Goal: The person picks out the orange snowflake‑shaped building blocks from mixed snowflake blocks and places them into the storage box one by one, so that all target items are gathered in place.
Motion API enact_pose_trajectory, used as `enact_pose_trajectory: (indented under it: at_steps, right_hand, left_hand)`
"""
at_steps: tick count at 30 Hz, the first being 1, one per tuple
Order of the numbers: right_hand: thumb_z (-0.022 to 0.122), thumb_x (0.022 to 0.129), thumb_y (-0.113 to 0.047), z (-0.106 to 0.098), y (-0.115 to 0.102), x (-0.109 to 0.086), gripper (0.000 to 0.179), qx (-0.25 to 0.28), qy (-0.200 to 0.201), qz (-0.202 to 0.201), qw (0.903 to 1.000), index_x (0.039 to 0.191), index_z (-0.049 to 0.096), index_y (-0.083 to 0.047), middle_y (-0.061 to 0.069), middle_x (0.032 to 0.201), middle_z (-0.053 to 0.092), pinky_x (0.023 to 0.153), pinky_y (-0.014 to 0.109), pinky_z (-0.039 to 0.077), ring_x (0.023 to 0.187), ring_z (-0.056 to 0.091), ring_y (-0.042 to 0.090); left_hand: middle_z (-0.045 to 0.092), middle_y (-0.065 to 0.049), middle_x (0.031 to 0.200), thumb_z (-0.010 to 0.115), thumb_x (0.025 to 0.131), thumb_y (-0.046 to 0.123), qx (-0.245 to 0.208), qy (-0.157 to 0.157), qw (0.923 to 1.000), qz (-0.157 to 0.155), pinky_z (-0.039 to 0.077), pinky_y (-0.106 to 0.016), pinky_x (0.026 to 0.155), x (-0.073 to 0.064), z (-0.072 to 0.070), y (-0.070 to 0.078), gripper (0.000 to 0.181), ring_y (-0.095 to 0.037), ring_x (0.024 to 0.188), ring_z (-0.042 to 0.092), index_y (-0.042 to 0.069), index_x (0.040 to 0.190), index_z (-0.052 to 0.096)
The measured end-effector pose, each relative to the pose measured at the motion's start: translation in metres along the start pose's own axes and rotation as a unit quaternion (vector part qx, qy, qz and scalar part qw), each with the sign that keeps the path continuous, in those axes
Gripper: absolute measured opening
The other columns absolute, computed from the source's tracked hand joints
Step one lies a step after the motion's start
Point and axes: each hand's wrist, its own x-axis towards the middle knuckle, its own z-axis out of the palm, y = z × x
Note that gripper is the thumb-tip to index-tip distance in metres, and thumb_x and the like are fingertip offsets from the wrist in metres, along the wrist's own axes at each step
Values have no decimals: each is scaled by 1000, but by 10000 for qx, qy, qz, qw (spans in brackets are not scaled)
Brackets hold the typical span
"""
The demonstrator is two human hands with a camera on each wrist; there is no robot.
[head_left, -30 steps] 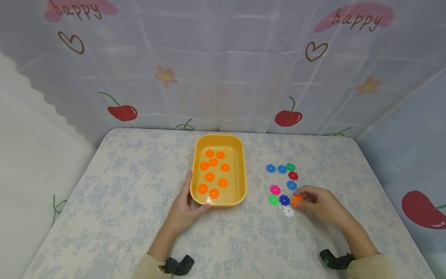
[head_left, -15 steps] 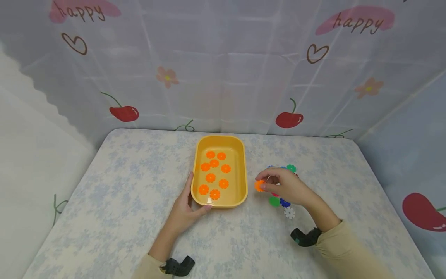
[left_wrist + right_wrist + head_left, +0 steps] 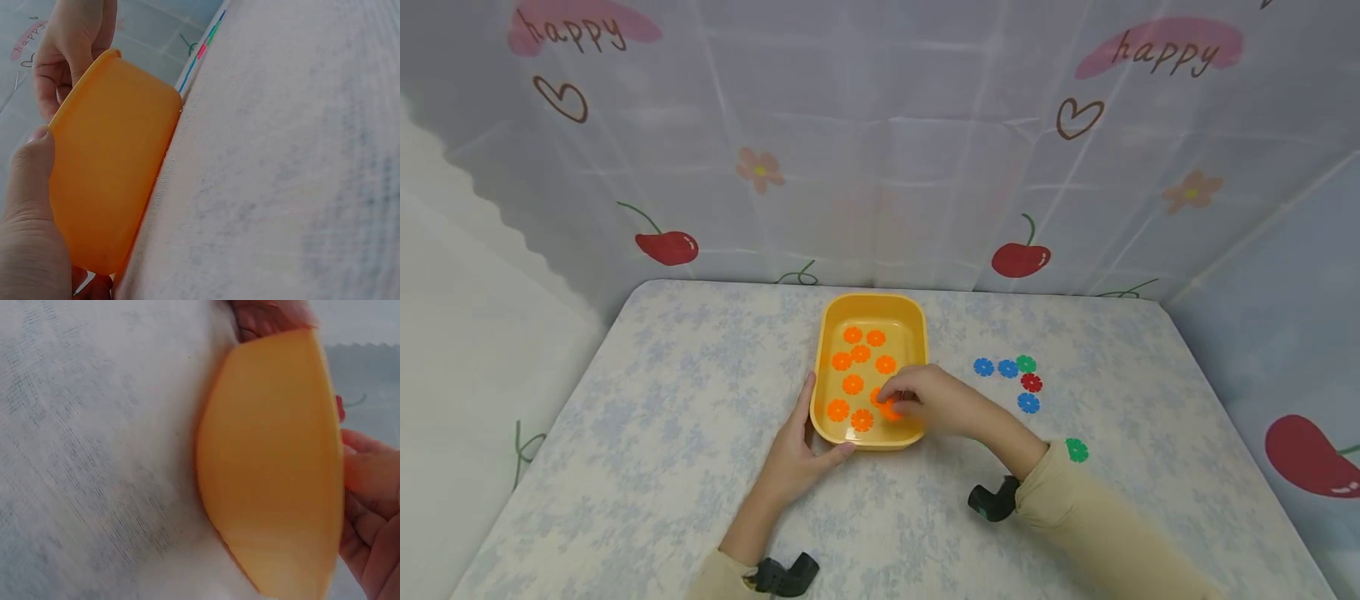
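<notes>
Orange plastic tray [image 3: 917,333] stands at the centre of the bench [image 3: 662,433], which is covered by a pale floral cloth. The right hand [image 3: 928,402] reaches over the tray's near right rim and pinches an orange snowflake disc [image 3: 891,409] between thumb and fingertips, just above the tray floor. Nine further orange discs [image 3: 853,384] lie flat inside the tray, some touching each other.

The left hand [image 3: 800,450] braces the tray at its near left corner: the fingers lie straight along the left wall and the thumb presses against the front wall. In the left wrist view the thumb [image 3: 31,181] rests on the tray's outer wall [image 3: 106,169].

Right of the tray, loose discs lie on the bench: two blue discs [image 3: 996,367], a green disc [image 3: 1026,363], a red disc [image 3: 1032,382] and another blue disc [image 3: 1028,403] in a curved row. A separate green disc [image 3: 1077,450] lies just beside the right sleeve [image 3: 1097,517]. A cherry-printed curtain [image 3: 880,142] hangs behind the bench.
</notes>
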Motion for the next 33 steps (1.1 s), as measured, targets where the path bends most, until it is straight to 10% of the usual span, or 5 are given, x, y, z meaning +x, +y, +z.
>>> enact_pose_trajectory:
  at_steps: [17,33]
  right_hand:
    - [72,90,-10,23,-7,26,13,-1694,-343,93,9849,90,79,-21,-11,86,72,82,29,53,76,59,9]
    - [80,82,-12,25,-6,30,15,-2155,-251,311,9757,73,74,-23,-13,69,63,77,37,39,69,53,11]
  left_hand:
    - [7,4,168,81,83,36,18,-44,10000,-6,29,-36,117,3,-2,-4,113,-21,152,24,24,162,1]
    - [7,10,167,84,80,37,-45,-40,9998,-182,23,-5,109,4,-1,-3,116,-14,152,22,28,161,2]
